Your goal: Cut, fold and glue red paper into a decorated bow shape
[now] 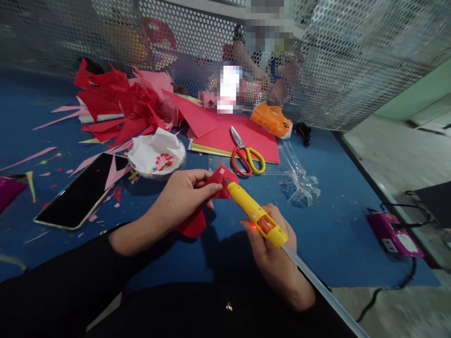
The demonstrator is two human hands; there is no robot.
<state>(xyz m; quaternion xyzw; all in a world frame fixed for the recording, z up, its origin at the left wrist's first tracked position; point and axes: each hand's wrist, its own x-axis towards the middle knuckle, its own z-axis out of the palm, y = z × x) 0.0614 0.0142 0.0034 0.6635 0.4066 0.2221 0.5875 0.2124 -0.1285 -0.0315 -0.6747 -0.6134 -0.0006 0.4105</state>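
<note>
My left hand (185,195) pinches a folded piece of red paper (193,223) between thumb and fingers, over the near part of the blue table. A small pale pink square (221,171) shows on the paper's upper part. My right hand (276,249) is wrapped around a yellow hot glue gun (246,202), whose dark nozzle points at the paper beside my left thumb. Whether the tip touches it, I cannot tell. A long translucent glue stick (322,288) sticks out of the gun's back end, and a small red light glows by my right fingers.
Scissors (239,141) with red and yellow handles lie on a stack of coloured paper (260,145). A bowl (157,152) lined with white paper holds tiny scraps. Nearby are a phone (81,192), red paper offcuts (123,101), an orange packet (271,119) and a purple power strip (394,234). Perforated metal (197,42) stands behind.
</note>
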